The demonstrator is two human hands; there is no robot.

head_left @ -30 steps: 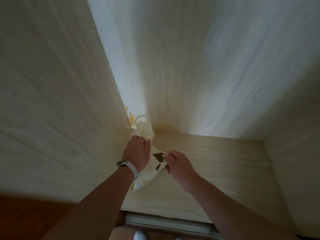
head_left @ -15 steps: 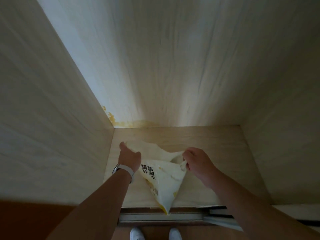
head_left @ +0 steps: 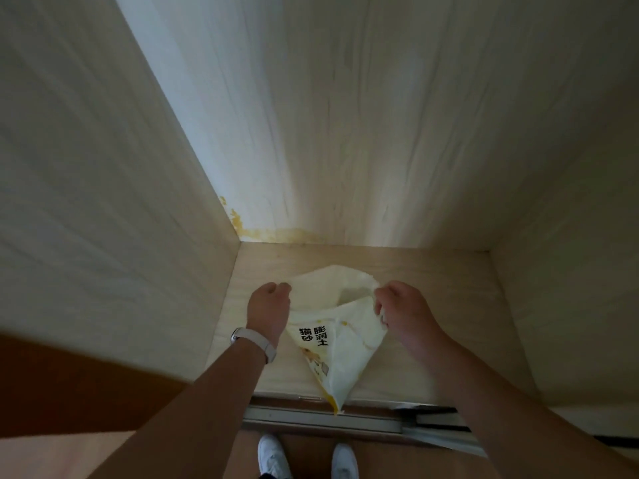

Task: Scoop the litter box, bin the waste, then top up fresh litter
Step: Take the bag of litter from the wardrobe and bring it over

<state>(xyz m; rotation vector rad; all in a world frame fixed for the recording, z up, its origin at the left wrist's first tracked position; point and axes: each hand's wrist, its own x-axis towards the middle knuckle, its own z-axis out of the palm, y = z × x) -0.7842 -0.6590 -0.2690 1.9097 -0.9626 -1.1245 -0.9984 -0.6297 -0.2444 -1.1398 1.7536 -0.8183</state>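
Observation:
A white and yellow litter bag point(head_left: 340, 344) with black printed characters hangs limp between my two hands over the floor of a pale wooden cabinet point(head_left: 432, 281). My left hand point(head_left: 269, 305), with a watch on its wrist, grips the bag's top edge on the left. On the right, my right hand point(head_left: 403, 307) pinches the other side of the top edge. The bag's mouth gapes between them, and its bottom corner points down past the cabinet's front edge. No litter box or scoop is in view.
Cabinet walls close in on the left point(head_left: 103, 202), back point(head_left: 345, 115) and right point(head_left: 570, 236). A yellow stain point(head_left: 262, 233) marks the back left corner. A metal sliding track point(head_left: 321, 418) runs along the front. My white shoes point(head_left: 273, 456) stand on brown flooring.
The bag came out of the back left corner toward the cabinet's front. My hands moved apart and pulled its mouth wider; over the last half second the pose barely shifted.

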